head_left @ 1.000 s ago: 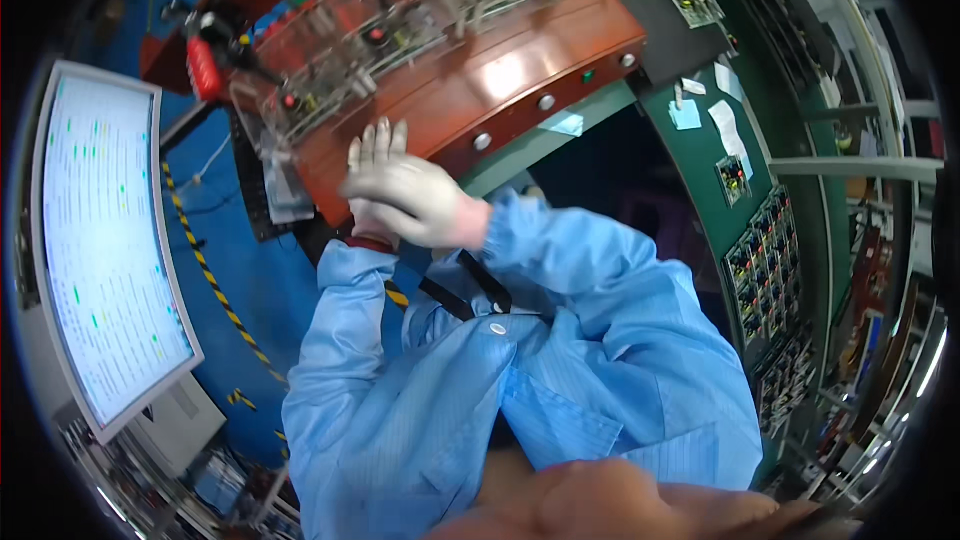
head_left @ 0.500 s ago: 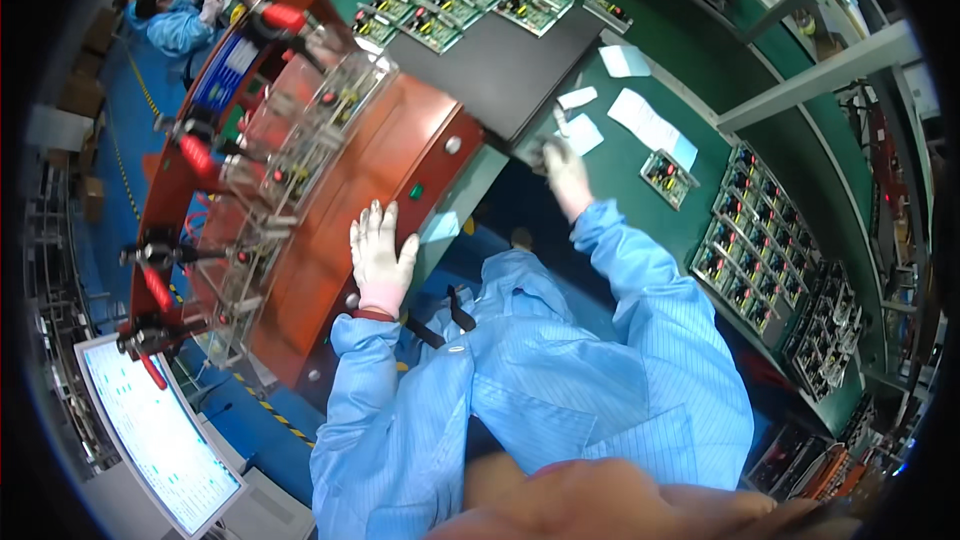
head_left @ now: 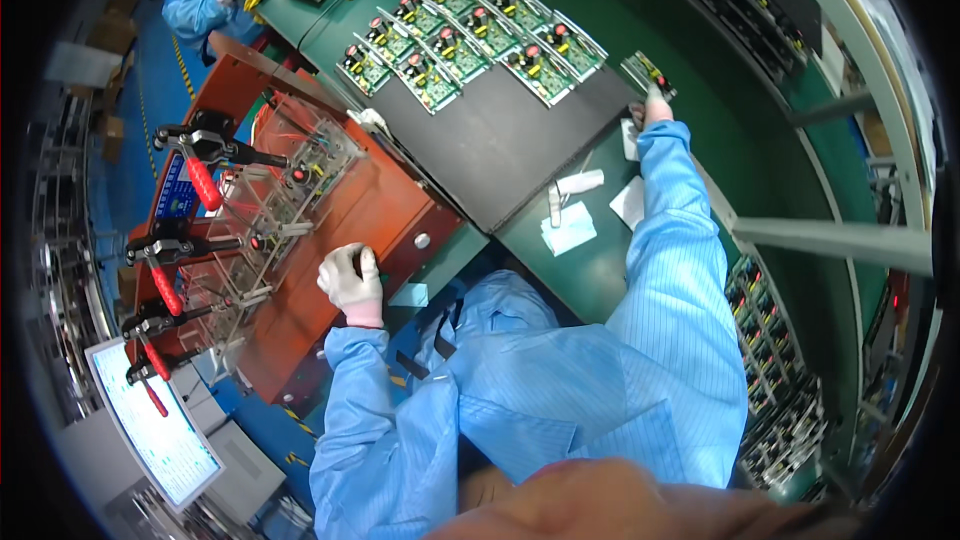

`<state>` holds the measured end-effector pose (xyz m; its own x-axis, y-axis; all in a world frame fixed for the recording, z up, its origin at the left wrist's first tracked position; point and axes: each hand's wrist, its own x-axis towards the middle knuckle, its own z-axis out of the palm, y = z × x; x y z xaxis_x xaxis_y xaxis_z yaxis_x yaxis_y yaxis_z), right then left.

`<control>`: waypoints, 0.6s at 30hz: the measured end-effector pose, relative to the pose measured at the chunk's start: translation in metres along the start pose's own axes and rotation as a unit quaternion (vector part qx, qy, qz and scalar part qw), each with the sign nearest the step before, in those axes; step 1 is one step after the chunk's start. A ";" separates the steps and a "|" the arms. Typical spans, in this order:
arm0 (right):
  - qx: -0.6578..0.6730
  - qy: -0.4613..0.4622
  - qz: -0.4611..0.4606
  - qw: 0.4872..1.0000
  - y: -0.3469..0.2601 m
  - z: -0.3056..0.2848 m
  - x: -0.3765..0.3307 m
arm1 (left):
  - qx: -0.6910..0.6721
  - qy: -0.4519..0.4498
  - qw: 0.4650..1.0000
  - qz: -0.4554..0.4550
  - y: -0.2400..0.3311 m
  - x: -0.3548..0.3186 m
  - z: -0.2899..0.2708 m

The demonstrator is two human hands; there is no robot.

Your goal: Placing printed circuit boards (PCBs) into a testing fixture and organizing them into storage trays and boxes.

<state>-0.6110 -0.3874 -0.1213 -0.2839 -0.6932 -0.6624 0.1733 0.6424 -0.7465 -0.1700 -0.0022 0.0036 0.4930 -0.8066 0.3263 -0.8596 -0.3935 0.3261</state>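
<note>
My left hand [head_left: 352, 285], in a white glove, rests over the near edge of an orange-red test fixture [head_left: 375, 195]. Its fingers are curled in, with nothing visible in them. Clear plastic plates and toggle clamps [head_left: 205, 180] with red handles stand on this fixture. My right arm stretches far forward, and the gloved right hand [head_left: 656, 110] closes its fingers at the near edge of a small green circuit board [head_left: 645, 72]. That board lies beside the corner of a black mat [head_left: 500, 155]. Part of the grip is hidden behind the hand.
Several circuit boards [head_left: 440, 60] stand in rows on the mat's far part. White papers [head_left: 568, 228] lie on the green bench. More boards [head_left: 755, 315] are at the right, behind a metal post [head_left: 830, 240]. A monitor [head_left: 155, 425] stands lower left; a co-worker [head_left: 195, 5] sits far left.
My right hand has moved forward and right, from the papers to the single board. My left hand has gone from lying flat to curled. The whole view has shifted.
</note>
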 end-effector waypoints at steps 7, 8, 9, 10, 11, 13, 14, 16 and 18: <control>0.185 0.064 0.006 0.981 -0.011 0.008 0.051 | 0.034 0.020 0.999 -0.011 0.009 0.005 0.004; 0.229 0.064 -0.004 0.971 -0.015 0.005 0.059 | 0.033 0.026 0.999 -0.006 0.008 0.005 0.006; 0.227 0.073 -0.013 0.971 -0.021 -0.004 0.067 | 0.034 0.024 0.999 -0.013 0.008 0.006 0.006; 0.226 0.084 -0.022 0.970 -0.026 -0.014 0.074 | 0.032 0.020 0.999 -0.010 0.007 0.007 0.007; 0.226 0.092 -0.032 0.969 -0.031 -0.017 0.077 | 0.031 0.018 0.999 -0.007 0.007 0.010 0.007; 0.101 0.035 -0.164 0.981 -0.069 0.004 0.021 | 0.041 0.023 0.999 -0.021 0.009 0.008 0.005; 0.038 -0.046 -0.212 0.976 -0.086 0.011 -0.018 | 0.048 0.022 0.998 -0.025 0.009 0.008 0.006; -0.128 -0.191 -0.239 0.943 -0.113 0.030 -0.087 | 0.068 0.026 0.997 -0.015 0.009 0.010 0.008; -0.345 -0.295 -0.223 0.863 -0.115 0.066 -0.133 | 0.074 0.024 0.997 -0.028 0.013 0.008 0.009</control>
<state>-0.5311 -0.3911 0.0486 0.3871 -0.8367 -0.3874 -0.4890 0.1699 -0.8556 -0.1782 -0.0178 0.0024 0.5435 -0.7608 0.3546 -0.8393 -0.5009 0.2115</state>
